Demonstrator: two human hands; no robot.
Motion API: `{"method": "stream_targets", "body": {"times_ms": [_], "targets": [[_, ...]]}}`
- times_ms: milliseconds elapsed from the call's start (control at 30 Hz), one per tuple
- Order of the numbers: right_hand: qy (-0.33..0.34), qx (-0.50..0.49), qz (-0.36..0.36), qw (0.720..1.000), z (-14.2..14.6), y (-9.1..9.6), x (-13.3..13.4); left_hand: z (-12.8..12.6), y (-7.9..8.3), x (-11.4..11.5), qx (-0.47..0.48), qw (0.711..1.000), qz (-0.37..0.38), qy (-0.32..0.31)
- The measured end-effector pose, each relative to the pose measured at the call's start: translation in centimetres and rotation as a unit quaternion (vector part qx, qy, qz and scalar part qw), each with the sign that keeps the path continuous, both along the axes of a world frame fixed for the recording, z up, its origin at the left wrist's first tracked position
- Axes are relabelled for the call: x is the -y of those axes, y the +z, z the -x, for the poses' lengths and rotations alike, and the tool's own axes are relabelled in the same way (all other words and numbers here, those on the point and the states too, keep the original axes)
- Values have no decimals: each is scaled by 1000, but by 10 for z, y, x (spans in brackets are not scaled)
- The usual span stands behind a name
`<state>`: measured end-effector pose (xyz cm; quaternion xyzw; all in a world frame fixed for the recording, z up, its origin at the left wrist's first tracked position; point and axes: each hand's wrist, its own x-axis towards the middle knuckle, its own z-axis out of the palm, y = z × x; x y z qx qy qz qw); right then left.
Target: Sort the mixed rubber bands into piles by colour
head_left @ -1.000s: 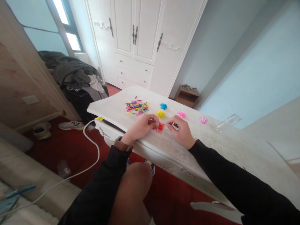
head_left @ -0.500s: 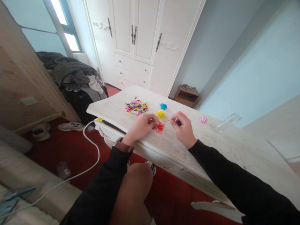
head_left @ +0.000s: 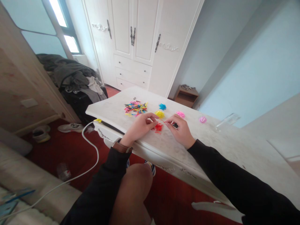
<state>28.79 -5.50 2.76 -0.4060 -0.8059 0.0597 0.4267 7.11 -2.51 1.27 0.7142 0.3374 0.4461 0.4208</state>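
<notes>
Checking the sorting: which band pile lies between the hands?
The red pile, between the left hand and right hand; the yellow pile, blue pile and pink pile lie farther back.

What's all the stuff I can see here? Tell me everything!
mixed pile of bands: one, many colours, far side of table
yellow pile: one, yellow, just beyond the hands
blue pile: one, blue, behind the yellow
pink pile: one, pink, right of the yellow
pale pink piece: one, pale pink, further right
red pile: one, red, between the hands
table: one, white, under the piles
wardrobe: one, white, back wall
clothes heap: one, grey, left
cable: one, white, hanging off table's left end
left hand: one, beside red pile
right hand: one, pinching small black thing
</notes>
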Motion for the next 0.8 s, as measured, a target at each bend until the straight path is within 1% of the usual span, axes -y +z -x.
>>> {"method": "stream_targets", "body": {"times_ms": [267,400,700,800], "targets": [[17,6,29,999,2,1,2,0,3,1,-10,1000,-14,-8],[14,9,40,999,3,2,3,0,2,1,-11,1000,-23,-18],[5,28,67,997,0,-1,0,2,2,-1,8,1000,14,20],[2,27,68,997,0,-2,-2,2,2,-3,-5,1000,1,27]]}}
